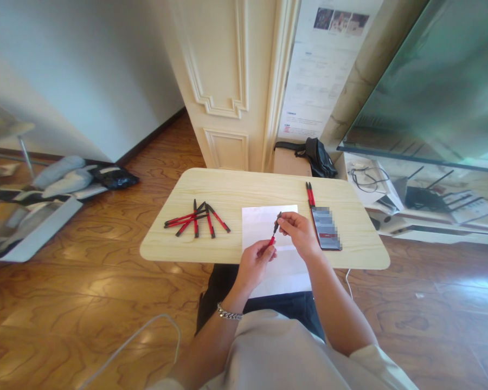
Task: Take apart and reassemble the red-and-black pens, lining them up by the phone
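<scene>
Over the white paper (254, 223), my two hands meet at a red and black pen (272, 239). My left hand (255, 264) pinches its red barrel. The fingers of my right hand (297, 230) are closed on the black upper end (277, 222). Whether the two parts are joined or slightly apart I cannot tell. To the left on the table, several red and black pens (196, 219) lie in a loose, crossing pile. Two more pens (309, 194) lie side by side at the right, just above a phone (326, 228) with a blurred screen.
The light wooden table (228, 183) has rounded corners, and the paper hangs over its near edge. Behind it stand a cream panelled door (223, 81) and a black bag (321, 157). A white box of packages (36, 230) sits on the floor at left; a white cable (138, 336) lies nearby.
</scene>
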Demonstrator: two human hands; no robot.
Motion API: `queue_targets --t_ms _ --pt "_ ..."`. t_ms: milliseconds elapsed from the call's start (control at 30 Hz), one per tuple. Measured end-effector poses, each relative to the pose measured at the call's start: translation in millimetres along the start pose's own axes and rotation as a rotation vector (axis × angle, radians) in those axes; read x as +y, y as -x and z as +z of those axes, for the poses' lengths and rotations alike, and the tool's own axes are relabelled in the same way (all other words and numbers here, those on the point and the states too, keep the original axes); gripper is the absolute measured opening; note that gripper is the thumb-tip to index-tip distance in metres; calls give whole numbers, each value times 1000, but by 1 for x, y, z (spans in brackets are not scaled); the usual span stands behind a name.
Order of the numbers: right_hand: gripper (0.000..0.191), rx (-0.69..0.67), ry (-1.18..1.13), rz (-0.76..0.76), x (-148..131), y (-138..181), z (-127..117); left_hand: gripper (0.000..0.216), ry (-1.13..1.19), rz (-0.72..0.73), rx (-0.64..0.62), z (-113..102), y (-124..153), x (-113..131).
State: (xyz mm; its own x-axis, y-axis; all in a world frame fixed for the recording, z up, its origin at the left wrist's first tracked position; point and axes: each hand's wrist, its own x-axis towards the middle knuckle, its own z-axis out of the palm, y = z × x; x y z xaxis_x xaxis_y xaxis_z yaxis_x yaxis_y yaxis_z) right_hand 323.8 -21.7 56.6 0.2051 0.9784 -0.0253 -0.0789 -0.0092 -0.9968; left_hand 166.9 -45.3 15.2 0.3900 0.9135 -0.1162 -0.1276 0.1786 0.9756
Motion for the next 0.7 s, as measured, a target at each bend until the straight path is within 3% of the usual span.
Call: queue_targets --t_ms 200,700 --pt "30 -55 39 3 3 12 0 42 30 -18 0 1 0 -3" --pt "29 -139 -65 22 3 16 -5 33 345 -229 -199 -2 6 10"
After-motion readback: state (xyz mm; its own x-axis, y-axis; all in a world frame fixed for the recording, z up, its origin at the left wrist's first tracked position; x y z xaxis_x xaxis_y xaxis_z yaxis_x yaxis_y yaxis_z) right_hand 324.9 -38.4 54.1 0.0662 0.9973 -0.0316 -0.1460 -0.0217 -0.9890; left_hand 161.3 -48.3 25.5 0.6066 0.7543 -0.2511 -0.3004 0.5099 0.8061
